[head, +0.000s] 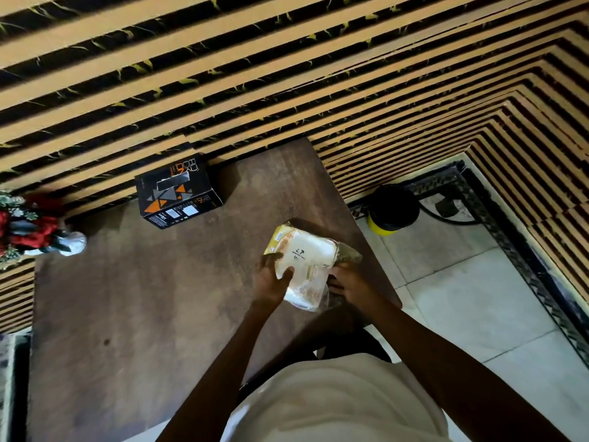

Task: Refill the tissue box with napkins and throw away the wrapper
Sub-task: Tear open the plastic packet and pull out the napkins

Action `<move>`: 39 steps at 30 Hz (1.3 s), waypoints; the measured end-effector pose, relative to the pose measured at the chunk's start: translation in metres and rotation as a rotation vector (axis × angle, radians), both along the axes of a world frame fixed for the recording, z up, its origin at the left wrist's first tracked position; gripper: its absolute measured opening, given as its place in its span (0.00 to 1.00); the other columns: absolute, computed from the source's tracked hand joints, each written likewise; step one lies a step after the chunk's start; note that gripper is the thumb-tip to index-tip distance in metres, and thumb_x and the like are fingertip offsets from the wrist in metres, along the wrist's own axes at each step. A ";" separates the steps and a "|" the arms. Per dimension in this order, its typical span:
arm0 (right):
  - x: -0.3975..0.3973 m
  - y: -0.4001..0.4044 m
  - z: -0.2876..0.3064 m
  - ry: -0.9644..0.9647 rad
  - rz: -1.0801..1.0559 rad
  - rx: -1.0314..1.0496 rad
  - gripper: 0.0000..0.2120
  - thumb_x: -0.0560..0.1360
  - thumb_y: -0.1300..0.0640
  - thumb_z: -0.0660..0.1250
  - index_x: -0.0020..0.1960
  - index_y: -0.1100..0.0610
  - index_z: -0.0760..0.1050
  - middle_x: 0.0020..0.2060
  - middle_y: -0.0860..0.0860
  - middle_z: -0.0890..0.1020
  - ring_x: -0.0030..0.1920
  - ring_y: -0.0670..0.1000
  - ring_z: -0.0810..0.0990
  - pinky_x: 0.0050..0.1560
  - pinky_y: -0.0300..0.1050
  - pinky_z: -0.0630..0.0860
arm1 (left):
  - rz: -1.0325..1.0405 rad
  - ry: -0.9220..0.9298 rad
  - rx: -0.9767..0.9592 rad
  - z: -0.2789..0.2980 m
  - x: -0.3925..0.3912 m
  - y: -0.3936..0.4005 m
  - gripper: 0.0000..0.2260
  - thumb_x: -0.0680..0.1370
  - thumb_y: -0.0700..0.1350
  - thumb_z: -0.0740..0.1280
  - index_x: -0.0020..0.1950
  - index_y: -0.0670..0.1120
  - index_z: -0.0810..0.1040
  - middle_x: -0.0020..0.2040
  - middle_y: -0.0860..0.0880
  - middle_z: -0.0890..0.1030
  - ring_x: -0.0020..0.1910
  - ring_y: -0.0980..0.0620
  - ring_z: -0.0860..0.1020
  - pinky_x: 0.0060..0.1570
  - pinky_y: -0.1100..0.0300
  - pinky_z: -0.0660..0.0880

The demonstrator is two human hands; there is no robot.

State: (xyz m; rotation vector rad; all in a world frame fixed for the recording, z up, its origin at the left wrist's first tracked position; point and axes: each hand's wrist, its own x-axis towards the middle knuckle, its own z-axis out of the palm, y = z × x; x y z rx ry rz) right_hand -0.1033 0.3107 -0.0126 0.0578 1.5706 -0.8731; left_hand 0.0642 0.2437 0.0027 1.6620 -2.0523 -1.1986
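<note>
Tissue box (179, 192), one only, black with orange and grey triangles, standing on the tabletop (134, 307) at the far edge against the slatted wall (223, 74), slot on top facing up, well apart from the hands. Nearer, one napkin pack (302, 269) in its clear wrapper (345, 255), lifted over the right side of the tabletop and gripped from both sides. Left hand (271, 279) clamped on the pack's left edge, fingers (284, 275) curled over the top face and pressing into the plastic, probably to steady the bundle. Right hand (345, 283) at the right edge where the loose wrapper bunches, fingers closed on that slack plastic, apparently in order to tear or peel it open; the exact pinch point partly hidden behind the pack. Napkins white and stacked inside, count impossible to tell through the wrap. Judged from this, unwrapping in hand, refilling not yet begun, wrapper not yet discarded. Further out: one dark round bin (393, 208) with a yellow base on the tiled floor just past the right edge of the tabletop, a likely place for the wrapper. At the far left, one white vase (68, 245) with red flowers, lying at the tabletop edge.
</note>
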 end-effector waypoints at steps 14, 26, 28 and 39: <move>0.012 -0.034 -0.019 -0.031 0.143 -0.053 0.29 0.73 0.48 0.70 0.70 0.57 0.67 0.69 0.53 0.72 0.65 0.57 0.72 0.68 0.55 0.68 | 0.053 0.044 0.214 -0.029 0.047 -0.028 0.19 0.75 0.41 0.71 0.65 0.42 0.75 0.63 0.42 0.76 0.62 0.46 0.76 0.57 0.61 0.69; 0.017 -0.033 0.026 -0.039 0.167 0.130 0.15 0.76 0.55 0.66 0.61 0.55 0.70 0.58 0.57 0.75 0.65 0.63 0.72 0.54 0.55 0.69 | 0.029 0.123 0.304 -0.033 0.055 -0.039 0.18 0.76 0.41 0.69 0.65 0.43 0.75 0.58 0.48 0.77 0.56 0.51 0.76 0.53 0.61 0.72; 0.019 -0.037 0.030 -0.064 0.119 0.065 0.09 0.75 0.60 0.68 0.54 0.57 0.72 0.51 0.57 0.79 0.53 0.61 0.77 0.51 0.52 0.74 | 0.025 0.142 0.321 -0.032 0.056 -0.040 0.17 0.76 0.41 0.69 0.65 0.43 0.75 0.57 0.49 0.77 0.56 0.52 0.76 0.52 0.63 0.72; 0.037 -0.042 0.033 0.355 0.266 0.104 0.33 0.75 0.51 0.69 0.75 0.57 0.59 0.73 0.57 0.65 0.72 0.59 0.65 0.69 0.51 0.64 | 0.068 0.223 0.419 -0.029 0.066 -0.038 0.16 0.77 0.42 0.67 0.65 0.45 0.75 0.58 0.49 0.77 0.57 0.50 0.76 0.52 0.61 0.73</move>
